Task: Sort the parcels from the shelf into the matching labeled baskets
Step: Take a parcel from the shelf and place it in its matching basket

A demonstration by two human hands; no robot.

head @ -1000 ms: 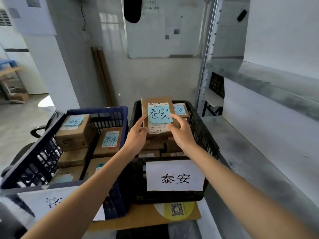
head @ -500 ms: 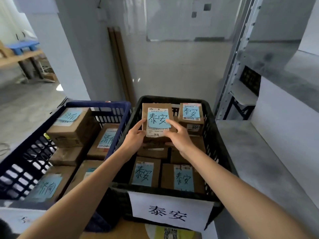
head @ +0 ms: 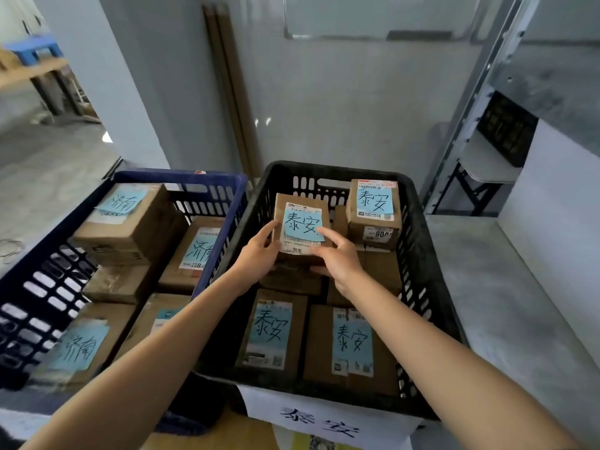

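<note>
A small cardboard parcel (head: pixel 300 212) with a blue note reading 泰安 is held inside the black basket (head: pixel 418 254), low over other boxes. My left hand (head: pixel 258 254) grips its left edge. My right hand (head: pixel 337 258) grips its right lower corner, index finger lying on the blue note. The black basket carries a white 泰安 sign (head: pixel 321 420) on its front and holds several parcels with 泰安 notes. To the left stands the blue basket (head: pixel 181 177) with several parcels marked 济南.
A grey metal shelf board (head: pixel 506 287) runs along the right, with its upright post (head: pixel 480 86) behind the black basket. Wooden battens (head: pixel 227 86) lean against the back wall. Open floor lies at the far left.
The parcel has gone down from above the black basket's rim into the basket, with both hands still on it. The camera has tilted downward and moved closer.
</note>
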